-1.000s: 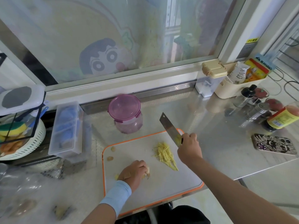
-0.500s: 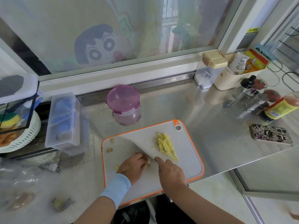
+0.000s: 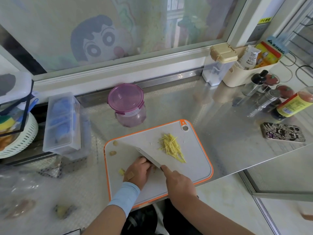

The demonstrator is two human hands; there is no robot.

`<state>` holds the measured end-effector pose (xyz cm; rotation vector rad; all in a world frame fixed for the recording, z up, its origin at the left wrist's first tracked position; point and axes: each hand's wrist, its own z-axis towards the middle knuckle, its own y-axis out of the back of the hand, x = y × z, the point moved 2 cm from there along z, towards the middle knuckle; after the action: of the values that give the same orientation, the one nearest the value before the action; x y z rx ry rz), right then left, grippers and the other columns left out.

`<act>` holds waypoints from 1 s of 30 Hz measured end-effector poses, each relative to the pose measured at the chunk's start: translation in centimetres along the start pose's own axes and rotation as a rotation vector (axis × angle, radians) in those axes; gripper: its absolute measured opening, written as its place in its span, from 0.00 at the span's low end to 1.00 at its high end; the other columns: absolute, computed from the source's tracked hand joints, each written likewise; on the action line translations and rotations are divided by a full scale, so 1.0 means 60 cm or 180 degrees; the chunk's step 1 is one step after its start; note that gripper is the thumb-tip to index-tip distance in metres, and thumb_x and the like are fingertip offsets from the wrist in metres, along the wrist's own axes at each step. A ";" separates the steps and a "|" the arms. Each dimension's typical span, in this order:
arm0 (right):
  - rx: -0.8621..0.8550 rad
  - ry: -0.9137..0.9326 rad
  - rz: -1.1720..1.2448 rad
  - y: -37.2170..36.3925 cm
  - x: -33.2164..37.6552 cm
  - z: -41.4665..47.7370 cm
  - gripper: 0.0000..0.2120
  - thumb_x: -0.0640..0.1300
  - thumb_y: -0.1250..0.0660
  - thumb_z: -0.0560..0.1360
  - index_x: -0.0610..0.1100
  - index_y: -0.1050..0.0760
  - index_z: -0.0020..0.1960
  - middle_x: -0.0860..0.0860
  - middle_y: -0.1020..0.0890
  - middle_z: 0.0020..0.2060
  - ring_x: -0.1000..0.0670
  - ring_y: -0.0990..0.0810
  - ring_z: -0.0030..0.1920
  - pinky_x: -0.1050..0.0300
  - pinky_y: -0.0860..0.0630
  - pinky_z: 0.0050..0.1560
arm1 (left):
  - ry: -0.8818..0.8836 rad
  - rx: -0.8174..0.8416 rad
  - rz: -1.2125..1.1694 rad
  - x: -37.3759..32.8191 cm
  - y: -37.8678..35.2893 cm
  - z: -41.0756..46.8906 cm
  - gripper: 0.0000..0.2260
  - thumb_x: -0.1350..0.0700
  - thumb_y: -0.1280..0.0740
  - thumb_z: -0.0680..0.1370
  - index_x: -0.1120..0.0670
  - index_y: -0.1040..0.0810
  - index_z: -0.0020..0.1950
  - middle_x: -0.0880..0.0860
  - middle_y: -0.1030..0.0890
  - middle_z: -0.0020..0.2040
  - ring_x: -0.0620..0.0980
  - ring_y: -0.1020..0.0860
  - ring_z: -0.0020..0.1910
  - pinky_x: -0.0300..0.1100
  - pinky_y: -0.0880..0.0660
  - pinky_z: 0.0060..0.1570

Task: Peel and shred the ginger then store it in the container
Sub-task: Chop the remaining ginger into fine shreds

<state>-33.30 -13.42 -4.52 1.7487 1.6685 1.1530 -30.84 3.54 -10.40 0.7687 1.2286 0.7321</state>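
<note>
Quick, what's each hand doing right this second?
Left hand: curled round a ginger piece, mostly hidden.
Right hand: gripping the knife, blade down beside the left fingers.

Cleaver (image 3: 149, 156) angled across board (image 3: 196, 168), ginger shreds (image 3: 171, 147) beside

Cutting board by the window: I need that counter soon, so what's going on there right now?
A person is cutting ginger on the orange-rimmed cutting board. The right hand grips a cleaver, blade lowered to the board, while the left hand holds a ginger piece, mostly hidden under its fingers, beside the blade. A pile of ginger shreds lies right of the blade. The purple-lidded container stands behind the board, lid on.
</note>
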 end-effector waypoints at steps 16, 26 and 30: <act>0.0056 0.0005 0.0141 0.016 0.024 0.037 0.27 0.28 0.46 0.72 0.51 0.40 0.65 0.50 0.30 0.35 0.44 0.26 0.36 0.50 0.28 0.35 | 0.0241 -0.0009 -0.0035 0.002 -0.008 0.002 0.13 0.49 0.38 0.75 0.53 0.16 0.40 0.47 0.19 0.41 0.47 0.23 0.44 0.39 0.24 0.34; 0.0040 0.0002 0.0080 0.008 0.017 0.027 0.29 0.29 0.46 0.72 0.53 0.42 0.66 0.49 0.28 0.36 0.45 0.27 0.35 0.51 0.29 0.34 | 0.0326 0.0012 -0.0056 0.002 -0.007 0.000 0.06 0.60 0.24 0.69 0.51 0.15 0.42 0.48 0.19 0.42 0.47 0.22 0.45 0.39 0.22 0.36; 0.0058 -0.0003 0.0085 0.006 0.009 0.022 0.29 0.28 0.45 0.71 0.52 0.42 0.65 0.50 0.28 0.37 0.47 0.28 0.34 0.51 0.28 0.33 | 0.0279 -0.0015 -0.0085 -0.001 -0.005 0.002 0.06 0.61 0.23 0.67 0.52 0.15 0.41 0.47 0.19 0.42 0.46 0.24 0.46 0.38 0.23 0.34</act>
<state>-32.09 -12.66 -4.82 1.7875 1.6648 1.1521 -30.72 3.30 -10.60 0.7213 1.3134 0.7531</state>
